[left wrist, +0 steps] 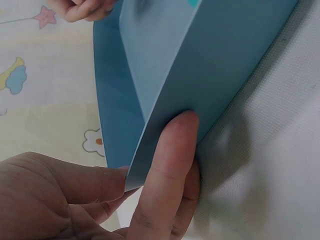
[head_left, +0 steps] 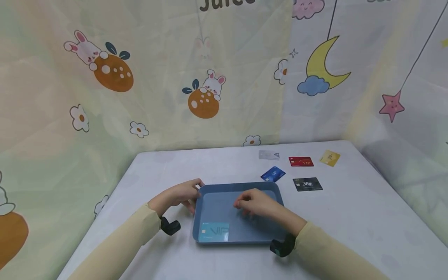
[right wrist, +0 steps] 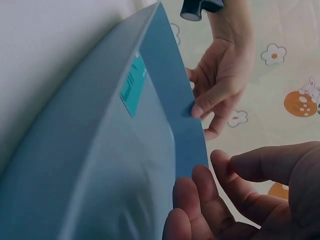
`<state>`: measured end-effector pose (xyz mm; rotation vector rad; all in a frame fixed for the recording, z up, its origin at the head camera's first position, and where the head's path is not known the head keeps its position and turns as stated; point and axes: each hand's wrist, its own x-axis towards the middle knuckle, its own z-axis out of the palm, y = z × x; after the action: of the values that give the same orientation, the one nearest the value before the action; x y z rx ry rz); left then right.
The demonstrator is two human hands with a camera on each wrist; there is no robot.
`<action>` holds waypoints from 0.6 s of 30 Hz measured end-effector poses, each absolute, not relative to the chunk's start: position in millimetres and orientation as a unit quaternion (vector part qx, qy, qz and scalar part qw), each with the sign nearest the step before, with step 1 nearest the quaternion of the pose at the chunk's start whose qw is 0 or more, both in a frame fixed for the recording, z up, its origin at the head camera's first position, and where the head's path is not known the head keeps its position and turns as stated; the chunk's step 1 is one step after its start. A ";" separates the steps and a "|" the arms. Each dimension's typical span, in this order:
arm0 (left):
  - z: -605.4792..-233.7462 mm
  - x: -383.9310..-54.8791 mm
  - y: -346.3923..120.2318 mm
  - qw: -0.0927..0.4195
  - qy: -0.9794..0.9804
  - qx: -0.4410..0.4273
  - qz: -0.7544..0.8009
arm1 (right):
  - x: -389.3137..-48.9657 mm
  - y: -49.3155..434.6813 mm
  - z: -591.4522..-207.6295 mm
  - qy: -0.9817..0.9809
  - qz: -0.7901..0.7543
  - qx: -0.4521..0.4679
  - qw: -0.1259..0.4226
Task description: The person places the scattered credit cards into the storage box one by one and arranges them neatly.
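Observation:
A blue rectangular tray sits on the white table. My left hand grips its left wall; in the left wrist view the thumb lies on the inner side and a finger presses the outer side. A teal VIP card lies inside, in the tray's near left corner. Over the tray's middle hovers my right hand, fingers loosely curled. Thumb and index tips come close together in the right wrist view, with nothing visible between them.
Beyond the tray to the right lie a blue card, a black Vip card, a red VIP card, a gold card and a silver card. Printed curtains hang behind the table.

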<state>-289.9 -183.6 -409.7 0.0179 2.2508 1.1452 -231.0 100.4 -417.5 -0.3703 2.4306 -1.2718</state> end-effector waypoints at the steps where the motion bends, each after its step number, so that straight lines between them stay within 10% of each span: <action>1: -409.8 -290.4 -183.4 0.303 0.849 0.006 0.433 | -231.7 101.8 -416.8 0.864 -0.451 -0.131 0.182; 18: -407.9 -286.7 -182.8 0.302 0.851 0.008 0.429 | -236.5 118.2 -407.3 0.871 -0.448 -0.128 0.159</action>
<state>-286.7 -182.8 -407.9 0.0204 2.2571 1.1388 -236.5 118.2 -407.3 -0.3659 2.4889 -1.2803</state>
